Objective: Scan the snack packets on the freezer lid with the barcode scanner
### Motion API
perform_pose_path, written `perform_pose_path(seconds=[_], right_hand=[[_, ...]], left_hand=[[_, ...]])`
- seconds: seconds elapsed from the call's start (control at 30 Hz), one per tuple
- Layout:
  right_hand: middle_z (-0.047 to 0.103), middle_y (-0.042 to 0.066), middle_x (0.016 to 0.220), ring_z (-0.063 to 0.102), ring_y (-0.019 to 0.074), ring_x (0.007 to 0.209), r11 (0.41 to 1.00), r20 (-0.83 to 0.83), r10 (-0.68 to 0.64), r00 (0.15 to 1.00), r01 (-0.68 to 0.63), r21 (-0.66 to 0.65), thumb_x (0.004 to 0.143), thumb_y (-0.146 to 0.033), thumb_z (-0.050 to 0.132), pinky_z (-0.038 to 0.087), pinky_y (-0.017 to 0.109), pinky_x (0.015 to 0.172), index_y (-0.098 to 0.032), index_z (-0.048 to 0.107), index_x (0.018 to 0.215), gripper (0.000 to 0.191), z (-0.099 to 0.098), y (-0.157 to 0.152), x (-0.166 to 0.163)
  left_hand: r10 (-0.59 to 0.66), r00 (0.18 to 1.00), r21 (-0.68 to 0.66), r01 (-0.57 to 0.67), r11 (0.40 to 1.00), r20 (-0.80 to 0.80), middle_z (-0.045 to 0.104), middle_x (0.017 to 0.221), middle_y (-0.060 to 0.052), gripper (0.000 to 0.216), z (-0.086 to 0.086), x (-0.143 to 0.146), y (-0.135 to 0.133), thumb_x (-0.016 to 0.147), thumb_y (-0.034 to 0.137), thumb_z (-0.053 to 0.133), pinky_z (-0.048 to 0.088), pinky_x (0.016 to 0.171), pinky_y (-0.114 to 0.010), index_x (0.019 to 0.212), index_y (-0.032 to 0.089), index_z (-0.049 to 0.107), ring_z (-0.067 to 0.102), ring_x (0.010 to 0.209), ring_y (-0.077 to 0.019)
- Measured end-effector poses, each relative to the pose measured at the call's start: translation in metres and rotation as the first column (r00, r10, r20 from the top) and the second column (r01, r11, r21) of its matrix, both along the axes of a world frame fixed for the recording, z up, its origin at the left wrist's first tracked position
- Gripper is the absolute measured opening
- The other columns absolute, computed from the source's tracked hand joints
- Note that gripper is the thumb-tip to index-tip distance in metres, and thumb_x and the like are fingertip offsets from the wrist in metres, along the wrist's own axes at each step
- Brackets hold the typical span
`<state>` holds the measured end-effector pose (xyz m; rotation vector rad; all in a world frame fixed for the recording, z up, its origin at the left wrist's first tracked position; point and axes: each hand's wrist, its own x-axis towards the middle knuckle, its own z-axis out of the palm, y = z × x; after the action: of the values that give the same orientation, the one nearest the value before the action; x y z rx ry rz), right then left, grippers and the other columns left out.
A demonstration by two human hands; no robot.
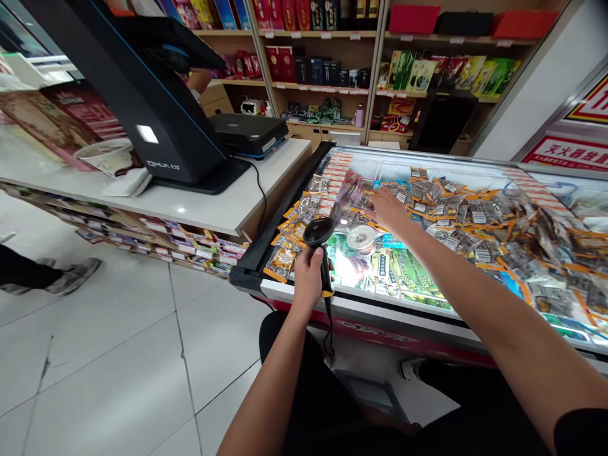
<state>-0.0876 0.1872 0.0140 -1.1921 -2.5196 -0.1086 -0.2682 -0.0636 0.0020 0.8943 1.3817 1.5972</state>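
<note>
My left hand [310, 278] is wrapped round the handle of a black barcode scanner [319, 233] with yellow trim, held upright over the near left corner of a glass-topped chest freezer [280, 288]. A cable hangs below it. My right hand [387, 208] reaches across the glass, fingers curled down and closed on a small clear packet [365, 204] among others; its fingertips are partly hidden. Just nearer than that hand is a round white object [361, 238]. Orange-edged snack packets [280, 259] lie left of the scanner, and many more packets [449, 206] spread to the right.
On the white counter [209, 209] at left stands a black checkout terminal [175, 139], with a white bowl [107, 155] beside it. Goods shelves [323, 41] line the back. Another person's shoe [73, 275] shows at far left. Tiled floor lies below.
</note>
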Motion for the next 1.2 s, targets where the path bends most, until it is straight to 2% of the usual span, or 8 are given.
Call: perform_pose_path(seconds=[0.2, 0.33, 0.4, 0.47, 0.53, 0.63, 0.87, 1.2], right_hand=[[0.073, 0.02, 0.123, 0.049, 0.037, 0.143, 0.996, 0.222, -0.072, 0.972, 0.081, -0.03, 0.1, -0.035, 0.06, 0.041, 0.051, 0.115, -0.013, 0.074, 0.111, 0.029, 0.007, 0.024, 0.031], [0.072, 0.026, 0.118, 0.064, 0.0416, 0.12, 0.976, 0.343, -0.162, 0.925, 0.201, -0.08, 0.098, -0.03, 0.057, 0.051, 0.052, 0.099, -0.008, 0.076, 0.111, 0.032, 0.021, 0.035, 0.04], [0.071, 0.026, 0.121, 0.066, 0.0403, 0.116, 0.979, 0.308, -0.175, 0.935, 0.2, -0.05, 0.097, -0.025, 0.053, 0.053, 0.051, 0.095, -0.007, 0.073, 0.119, 0.035, 0.024, 0.032, 0.036], [0.067, 0.024, 0.133, 0.062, 0.0381, 0.125, 0.993, 0.207, -0.121, 0.971, 0.121, 0.012, 0.099, -0.024, 0.046, 0.051, 0.05, 0.102, -0.008, 0.064, 0.134, 0.042, 0.023, 0.022, 0.024], [0.057, 0.019, 0.15, 0.052, 0.0361, 0.139, 0.999, 0.117, 0.004, 0.993, -0.01, 0.052, 0.103, -0.03, 0.041, 0.045, 0.05, 0.112, -0.012, 0.054, 0.148, 0.05, 0.016, 0.012, 0.007], [0.044, 0.015, 0.163, 0.039, 0.0346, 0.151, 0.995, 0.128, 0.102, 0.986, -0.099, -0.029, 0.106, -0.048, 0.037, 0.035, 0.051, 0.122, -0.016, 0.043, 0.158, 0.062, -0.001, 0.004, -0.014], [0.037, 0.015, 0.168, 0.032, 0.0355, 0.155, 0.99, 0.106, -0.113, 0.988, 0.122, -0.078, 0.105, -0.055, 0.028, 0.028, 0.055, 0.125, -0.014, 0.042, 0.16, 0.07, -0.023, 0.024, 0.007], [0.039, 0.011, 0.167, 0.04, 0.0365, 0.151, 0.978, 0.083, -0.19, 0.978, 0.196, -0.077, 0.104, -0.059, 0.026, 0.039, 0.059, 0.118, -0.021, 0.041, 0.161, 0.07, -0.025, 0.029, 0.066]], left_hand=[[-0.004, 1.0, 0.015, 0.004, 1.0, -0.006, 0.061, 0.065, 0.005, 0.038, 0.001, -0.001, -0.002, 0.091, 0.058, 0.057, 0.049, 0.043, -0.023, 0.101, 0.021, 0.056, 0.055, 0.044, -0.0109], [-0.011, 1.0, 0.03, 0.012, 0.999, -0.011, 0.061, 0.066, 0.004, 0.036, -0.001, -0.002, -0.002, 0.092, 0.056, 0.057, 0.047, 0.042, -0.023, 0.099, 0.021, 0.057, 0.055, 0.043, -0.0109], [-0.015, 1.0, 0.036, 0.016, 0.999, -0.015, 0.061, 0.065, 0.005, 0.034, -0.002, -0.002, -0.001, 0.093, 0.056, 0.057, 0.048, 0.041, -0.023, 0.096, 0.022, 0.056, 0.055, 0.043, -0.0113], [-0.021, 1.0, 0.042, 0.022, 0.999, -0.014, 0.06, 0.065, 0.005, 0.034, -0.002, -0.003, 0.0, 0.094, 0.056, 0.056, 0.047, 0.041, -0.024, 0.093, 0.022, 0.055, 0.055, 0.043, -0.0116], [-0.026, 0.999, 0.043, 0.027, 0.999, -0.019, 0.061, 0.066, 0.004, 0.033, -0.003, -0.004, 0.001, 0.095, 0.055, 0.055, 0.047, 0.041, -0.024, 0.091, 0.022, 0.055, 0.055, 0.042, -0.0114], [-0.035, 0.999, 0.039, 0.037, 0.999, -0.03, 0.061, 0.067, 0.004, 0.033, -0.003, -0.004, 0.0, 0.094, 0.055, 0.056, 0.048, 0.042, -0.024, 0.091, 0.022, 0.055, 0.055, 0.043, -0.0112], [-0.022, 0.999, 0.049, 0.024, 0.998, -0.038, 0.059, 0.067, 0.004, 0.033, -0.003, -0.003, -0.002, 0.095, 0.054, 0.057, 0.05, 0.043, -0.024, 0.093, 0.021, 0.057, 0.055, 0.046, -0.0113], [-0.014, 0.998, 0.059, 0.017, 0.998, -0.055, 0.062, 0.067, 0.002, 0.033, -0.009, -0.006, 0.002, 0.095, 0.053, 0.056, 0.048, 0.045, -0.023, 0.1, 0.02, 0.06, 0.056, 0.046, -0.0116]])
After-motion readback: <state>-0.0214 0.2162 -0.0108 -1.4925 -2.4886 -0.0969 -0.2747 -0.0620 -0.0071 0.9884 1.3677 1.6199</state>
